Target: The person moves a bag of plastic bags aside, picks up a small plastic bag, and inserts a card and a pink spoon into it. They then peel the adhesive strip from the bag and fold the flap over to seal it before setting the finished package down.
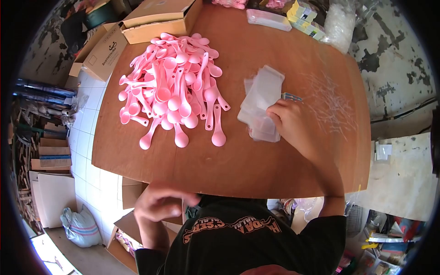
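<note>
A large heap of pink plastic spoons [172,87] lies on the left half of the brown table [220,167]. Right of it is a loose stack of clear plastic bags [261,101]. My right hand [286,119] is at the stack's right edge, fingertips pressed together on the bags; what they pinch, if anything, is too small to make out. A small blue-and-white packet [292,96] shows just beyond those fingers. My left hand [165,201], blurred, is over the table's front edge below the spoons, fingers apart and holding nothing.
Thin clear strips [330,105] are scattered at the table's right. An open cardboard box [158,25] stands at the back left, a clear-wrapped pack [269,19] and a yellow box [305,20] at the back. More cartons [103,52] are left of the table.
</note>
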`<action>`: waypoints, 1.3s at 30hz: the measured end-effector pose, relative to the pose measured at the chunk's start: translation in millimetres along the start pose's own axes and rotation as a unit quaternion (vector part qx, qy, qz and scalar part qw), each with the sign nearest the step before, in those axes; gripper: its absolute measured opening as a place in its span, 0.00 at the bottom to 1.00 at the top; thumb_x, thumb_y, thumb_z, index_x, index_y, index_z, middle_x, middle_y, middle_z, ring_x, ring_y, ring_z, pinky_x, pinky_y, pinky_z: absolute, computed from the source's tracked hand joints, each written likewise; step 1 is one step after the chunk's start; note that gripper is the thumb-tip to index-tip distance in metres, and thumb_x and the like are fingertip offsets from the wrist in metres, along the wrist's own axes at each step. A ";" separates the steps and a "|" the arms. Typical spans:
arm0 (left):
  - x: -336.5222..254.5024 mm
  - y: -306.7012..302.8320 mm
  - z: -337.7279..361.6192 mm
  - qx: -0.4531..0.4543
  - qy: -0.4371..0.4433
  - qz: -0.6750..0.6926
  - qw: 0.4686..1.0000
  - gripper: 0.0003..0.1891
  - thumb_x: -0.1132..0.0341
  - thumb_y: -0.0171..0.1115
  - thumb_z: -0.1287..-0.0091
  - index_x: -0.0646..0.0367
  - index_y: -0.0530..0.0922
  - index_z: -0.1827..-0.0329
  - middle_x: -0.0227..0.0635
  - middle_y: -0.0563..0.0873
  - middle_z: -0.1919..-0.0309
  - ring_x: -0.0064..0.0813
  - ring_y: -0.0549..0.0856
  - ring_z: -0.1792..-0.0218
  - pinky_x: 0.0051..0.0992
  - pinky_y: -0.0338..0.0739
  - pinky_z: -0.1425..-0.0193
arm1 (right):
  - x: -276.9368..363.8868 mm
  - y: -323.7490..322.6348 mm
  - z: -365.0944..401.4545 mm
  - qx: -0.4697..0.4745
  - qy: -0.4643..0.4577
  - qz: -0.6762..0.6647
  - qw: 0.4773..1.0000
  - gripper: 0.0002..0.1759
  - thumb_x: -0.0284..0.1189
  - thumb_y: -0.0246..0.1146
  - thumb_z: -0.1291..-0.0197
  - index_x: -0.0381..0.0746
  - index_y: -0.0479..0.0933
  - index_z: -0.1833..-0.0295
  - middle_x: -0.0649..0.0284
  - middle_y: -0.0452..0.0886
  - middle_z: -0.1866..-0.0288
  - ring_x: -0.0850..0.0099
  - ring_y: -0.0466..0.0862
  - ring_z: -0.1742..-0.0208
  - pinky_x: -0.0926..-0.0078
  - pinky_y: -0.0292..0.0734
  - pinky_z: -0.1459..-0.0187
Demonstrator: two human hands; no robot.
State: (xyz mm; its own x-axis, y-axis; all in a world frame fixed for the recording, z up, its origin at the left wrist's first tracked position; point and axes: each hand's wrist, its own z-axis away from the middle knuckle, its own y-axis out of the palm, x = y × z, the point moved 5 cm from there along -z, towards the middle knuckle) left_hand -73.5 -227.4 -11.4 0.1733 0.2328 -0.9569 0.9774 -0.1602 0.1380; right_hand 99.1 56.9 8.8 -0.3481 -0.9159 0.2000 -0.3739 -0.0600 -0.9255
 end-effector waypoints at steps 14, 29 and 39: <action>83.2 5.4 -203.9 -0.111 -0.267 -0.139 0.947 0.34 0.61 0.60 0.33 0.69 0.58 0.30 0.42 0.82 0.70 0.28 0.83 0.77 0.25 0.82 0.77 | 20.4 -3.0 12.4 -0.036 -0.001 -0.027 0.999 0.04 0.27 0.66 0.45 0.40 0.82 0.70 0.61 0.81 0.73 0.62 0.81 0.71 0.64 0.75 0.66; 82.6 20.3 -202.2 -0.087 0.106 -0.482 0.865 0.15 0.78 0.57 0.52 0.61 0.70 0.59 0.43 0.81 0.75 0.44 0.82 0.72 0.39 0.73 0.66 | -32.5 16.6 19.6 -0.083 0.091 -0.069 0.990 0.02 0.25 0.64 0.45 0.39 0.82 0.67 0.59 0.82 0.71 0.61 0.83 0.68 0.66 0.76 0.67; 81.3 25.0 -205.1 0.039 -0.005 -0.562 0.826 0.13 0.65 0.59 0.38 0.60 0.74 0.53 0.43 0.83 0.67 0.43 0.82 0.59 0.38 0.72 0.50 | 14.2 -62.7 33.3 -0.171 0.063 -0.011 0.983 0.05 0.25 0.62 0.39 0.38 0.79 0.58 0.56 0.83 0.62 0.63 0.82 0.66 0.66 0.76 0.65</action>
State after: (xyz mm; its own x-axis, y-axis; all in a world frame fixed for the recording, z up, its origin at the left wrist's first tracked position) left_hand -10.0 -15.8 -33.4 -0.8394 0.2692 -0.4722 0.5103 0.0909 -0.8552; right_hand 146.2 34.4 58.9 -0.4331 -0.8576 0.2774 -0.6425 0.0779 -0.7623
